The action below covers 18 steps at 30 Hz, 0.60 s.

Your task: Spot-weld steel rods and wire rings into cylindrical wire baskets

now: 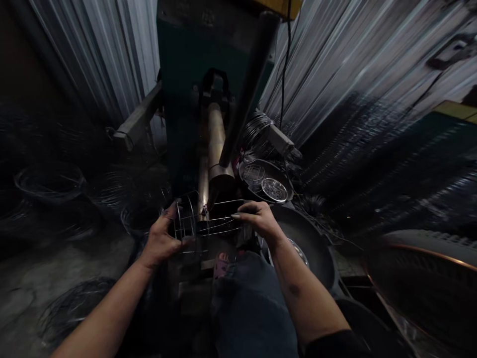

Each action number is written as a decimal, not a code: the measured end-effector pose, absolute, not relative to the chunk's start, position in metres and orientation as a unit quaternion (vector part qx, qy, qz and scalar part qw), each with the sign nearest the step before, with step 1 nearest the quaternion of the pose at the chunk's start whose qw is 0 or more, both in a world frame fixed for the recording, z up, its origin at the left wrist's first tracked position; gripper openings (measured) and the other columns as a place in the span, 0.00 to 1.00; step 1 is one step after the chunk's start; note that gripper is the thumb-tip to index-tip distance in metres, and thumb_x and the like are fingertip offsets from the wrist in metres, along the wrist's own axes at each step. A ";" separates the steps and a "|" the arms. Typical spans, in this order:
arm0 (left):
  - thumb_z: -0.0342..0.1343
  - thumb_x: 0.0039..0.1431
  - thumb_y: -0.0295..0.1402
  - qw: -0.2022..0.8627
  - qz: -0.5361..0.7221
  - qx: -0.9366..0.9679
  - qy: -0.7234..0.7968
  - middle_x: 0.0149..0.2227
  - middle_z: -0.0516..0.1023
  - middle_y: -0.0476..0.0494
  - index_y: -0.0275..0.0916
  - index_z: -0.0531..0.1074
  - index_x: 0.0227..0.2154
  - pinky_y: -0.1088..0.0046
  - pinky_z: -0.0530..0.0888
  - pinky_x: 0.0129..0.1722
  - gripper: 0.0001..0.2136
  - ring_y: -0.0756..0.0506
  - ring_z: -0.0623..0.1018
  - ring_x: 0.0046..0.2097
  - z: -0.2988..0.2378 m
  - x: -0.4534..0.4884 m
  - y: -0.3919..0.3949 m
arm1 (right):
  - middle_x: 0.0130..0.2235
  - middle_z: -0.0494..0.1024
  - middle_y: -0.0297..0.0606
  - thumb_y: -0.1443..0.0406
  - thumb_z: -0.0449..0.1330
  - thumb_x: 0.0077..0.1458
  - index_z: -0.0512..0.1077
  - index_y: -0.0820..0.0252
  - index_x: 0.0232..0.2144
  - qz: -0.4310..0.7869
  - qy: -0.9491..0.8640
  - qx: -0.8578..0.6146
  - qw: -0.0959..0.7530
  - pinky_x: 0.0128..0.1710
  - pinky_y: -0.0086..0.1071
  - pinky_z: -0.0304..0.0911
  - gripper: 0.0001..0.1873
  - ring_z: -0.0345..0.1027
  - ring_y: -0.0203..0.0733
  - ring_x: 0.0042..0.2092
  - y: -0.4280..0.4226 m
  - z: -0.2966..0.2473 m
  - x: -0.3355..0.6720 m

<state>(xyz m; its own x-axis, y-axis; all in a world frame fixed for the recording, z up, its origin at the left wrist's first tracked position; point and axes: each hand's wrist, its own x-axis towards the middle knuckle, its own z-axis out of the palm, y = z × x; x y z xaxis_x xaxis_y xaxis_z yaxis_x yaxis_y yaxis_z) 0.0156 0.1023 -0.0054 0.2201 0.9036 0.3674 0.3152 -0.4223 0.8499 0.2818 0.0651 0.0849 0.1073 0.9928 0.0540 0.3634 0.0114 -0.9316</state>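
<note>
A small wire basket or frame (192, 219) of thin metal rods is held in front of the spot welder's electrode arms (220, 149). My left hand (164, 236) grips its ringed left end, with thumb and fingers around the wires. The fingers of my right hand (255, 216) pinch the long wires at the right side. Between my hands, the wires lie by the tip of the lower electrode (203, 211); I cannot tell whether they touch it. A dark slanted bar (248, 94) rises from the upper arm.
At the right, a round pan (268, 169) holds a wire grid and a shiny round piece. A larger dark basin (307, 238) sits behind my right forearm. Bundles of wire rings (74, 308) lie on the floor at left. A fan-like round guard (425, 278) stands far right.
</note>
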 end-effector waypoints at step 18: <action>0.71 0.35 0.40 0.403 0.468 0.665 0.421 0.60 0.67 0.39 0.44 0.58 0.62 0.56 0.66 0.59 0.47 0.36 0.70 0.57 -0.010 0.020 0.116 | 0.19 0.67 0.30 0.55 0.70 0.34 0.74 0.63 0.19 0.377 -0.559 -0.599 0.431 0.22 0.28 0.53 0.17 0.57 0.32 0.22 0.083 0.085 0.283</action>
